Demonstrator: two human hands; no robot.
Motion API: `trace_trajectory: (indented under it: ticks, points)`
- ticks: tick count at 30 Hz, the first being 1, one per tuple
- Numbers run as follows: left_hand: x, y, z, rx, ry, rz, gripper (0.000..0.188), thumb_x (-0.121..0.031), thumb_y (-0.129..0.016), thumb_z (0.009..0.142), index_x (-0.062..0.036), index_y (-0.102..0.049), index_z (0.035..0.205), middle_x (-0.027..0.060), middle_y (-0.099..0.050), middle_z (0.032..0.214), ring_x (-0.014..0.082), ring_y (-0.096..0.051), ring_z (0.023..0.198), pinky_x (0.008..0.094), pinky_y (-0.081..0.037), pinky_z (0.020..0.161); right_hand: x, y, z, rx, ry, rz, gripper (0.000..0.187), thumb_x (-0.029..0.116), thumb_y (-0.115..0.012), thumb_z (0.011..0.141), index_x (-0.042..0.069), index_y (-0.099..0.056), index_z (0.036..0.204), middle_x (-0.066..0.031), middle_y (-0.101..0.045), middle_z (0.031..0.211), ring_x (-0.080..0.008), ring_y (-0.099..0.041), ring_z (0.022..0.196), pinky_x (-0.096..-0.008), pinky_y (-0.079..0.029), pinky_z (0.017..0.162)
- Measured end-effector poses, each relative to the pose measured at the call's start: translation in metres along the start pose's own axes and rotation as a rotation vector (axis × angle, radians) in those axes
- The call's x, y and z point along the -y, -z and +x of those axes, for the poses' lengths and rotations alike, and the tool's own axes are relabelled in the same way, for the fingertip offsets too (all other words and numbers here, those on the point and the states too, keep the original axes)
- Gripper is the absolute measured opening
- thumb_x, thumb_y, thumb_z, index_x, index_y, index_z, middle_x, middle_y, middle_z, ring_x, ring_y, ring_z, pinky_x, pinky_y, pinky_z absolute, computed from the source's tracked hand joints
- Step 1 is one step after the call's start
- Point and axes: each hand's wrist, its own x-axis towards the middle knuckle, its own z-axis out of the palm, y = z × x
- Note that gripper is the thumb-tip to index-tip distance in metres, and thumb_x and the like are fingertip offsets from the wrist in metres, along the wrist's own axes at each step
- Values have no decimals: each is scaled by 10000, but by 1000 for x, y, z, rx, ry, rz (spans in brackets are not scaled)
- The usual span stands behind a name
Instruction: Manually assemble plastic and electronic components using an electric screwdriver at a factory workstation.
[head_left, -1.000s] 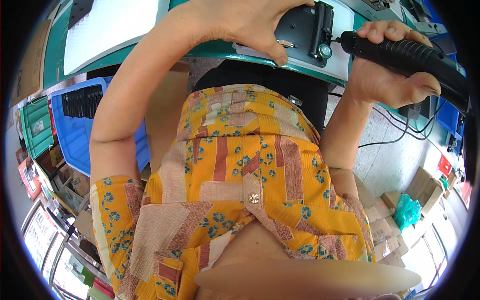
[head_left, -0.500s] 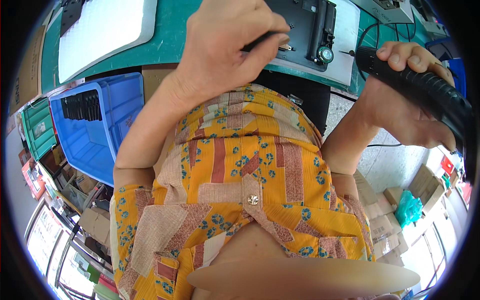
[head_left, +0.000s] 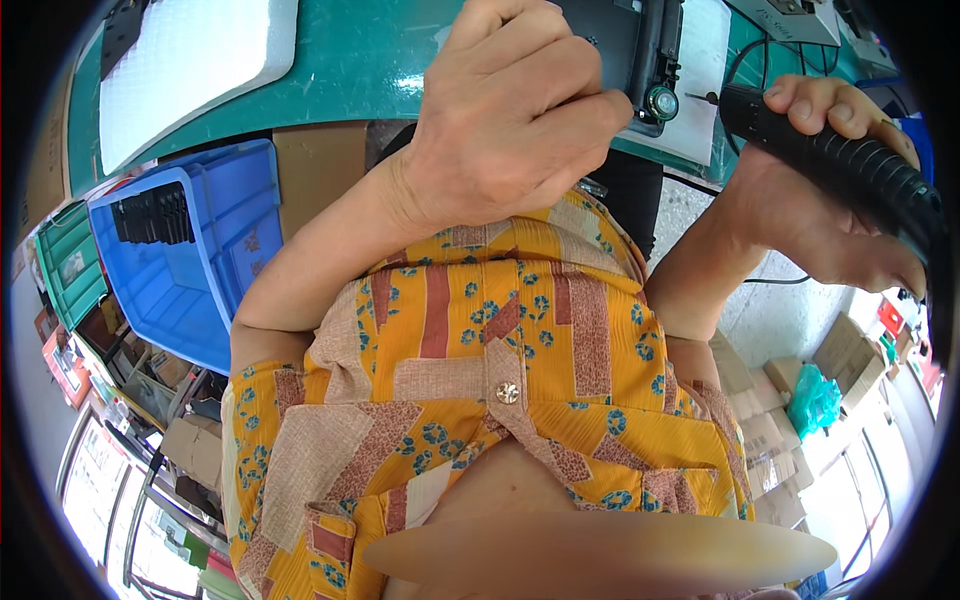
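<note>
My left hand (head_left: pixel 505 120) is closed on the near edge of a black flat part (head_left: pixel 640 55) lying on the green bench top (head_left: pixel 360 60). My right hand (head_left: pixel 835 200) grips a black electric screwdriver (head_left: pixel 850 170), its thin bit pointing left toward a round fitting on the part's near right corner. The bit tip hangs just right of that fitting, apart from it. A white sheet (head_left: pixel 705 70) lies under the part's right side. My yellow patterned shirt fills the lower middle of the view.
A white foam pad (head_left: pixel 190 70) lies on the bench at the left. Below the bench stands a blue bin (head_left: pixel 190 260) holding black parts, with a green crate (head_left: pixel 70 265) beside it. Cardboard boxes and a green bag (head_left: pixel 812 400) sit on the floor at right.
The view has dropped closer to the bench. My left hand has settled on the black part's near edge, and my right hand has brought the screwdriver bit leftward toward the part's corner.
</note>
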Motion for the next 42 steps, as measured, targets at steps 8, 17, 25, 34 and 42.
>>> trace_trajectory:
  ticks: [8,17,25,34,42]
  points:
    - [-4,-3,2,0,18,7,145,-9,-750,677,-53,-731,814,35,-546,726,223,-546,670,407,-493,824,-9,-14,-8,-75,88,-34,968,958,-547,722,154,-673,1246,-135,-655,1044,-277,-623,876,-450,-516,775]
    - [-4,-8,12,29,200,-159,187,38,-777,659,-50,-716,813,53,-536,692,253,-530,631,382,-395,657,-12,0,-8,-65,155,28,1007,965,-548,709,135,-666,1267,-141,-654,1064,-278,-614,876,-454,-515,787]
    - [-9,-12,18,35,263,-189,207,19,-794,643,-51,-680,801,64,-506,694,266,-516,630,391,-374,640,-8,12,-9,-12,62,36,1020,965,-549,708,114,-663,1260,-152,-650,1056,-284,-613,865,-457,-515,780]
    - [-13,-22,23,24,246,-124,234,-22,-802,625,-64,-625,773,82,-483,715,294,-520,653,408,-390,651,-9,15,-17,-67,99,42,1011,965,-548,709,115,-666,1243,-152,-652,1040,-284,-618,850,-455,-521,770]
    - [-7,-20,28,115,215,-163,199,-14,-750,635,-66,-592,744,88,-453,724,300,-513,683,417,-399,671,-15,16,-19,-102,125,45,1004,966,-546,710,115,-669,1228,-152,-654,1026,-283,-623,837,-453,-526,761]
